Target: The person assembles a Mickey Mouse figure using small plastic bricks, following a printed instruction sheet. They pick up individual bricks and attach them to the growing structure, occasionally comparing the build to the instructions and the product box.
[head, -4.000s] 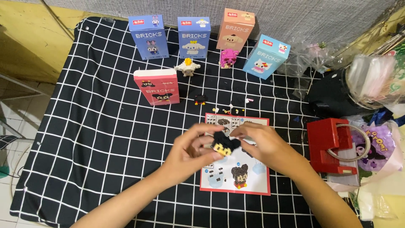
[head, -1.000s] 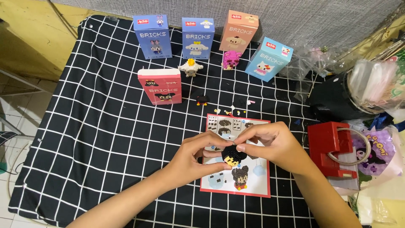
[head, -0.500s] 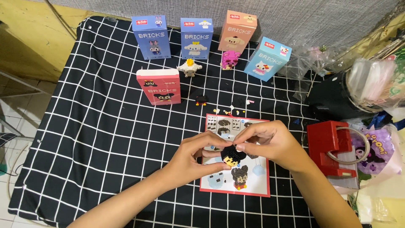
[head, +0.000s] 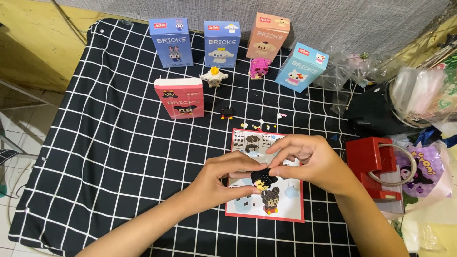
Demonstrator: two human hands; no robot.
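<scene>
2 hands meet over the instruction sheet (head: 285, 209) on the checked cloth (head: 114, 143). The left hand (head: 223, 178) and right hand (head: 309, 159) both pinch a small black brick figure (head: 263, 179), held just above the sheet. This looks like the step of pressing pieces onto the half-built figure. The next move likely calls for a steady grip and careful lining up. 5 boxes (head: 179, 97) stand well behind.

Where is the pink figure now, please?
In the head view, the pink figure stands at the far side of the cloth, in front of the orange box and left of the light-blue box.
</scene>
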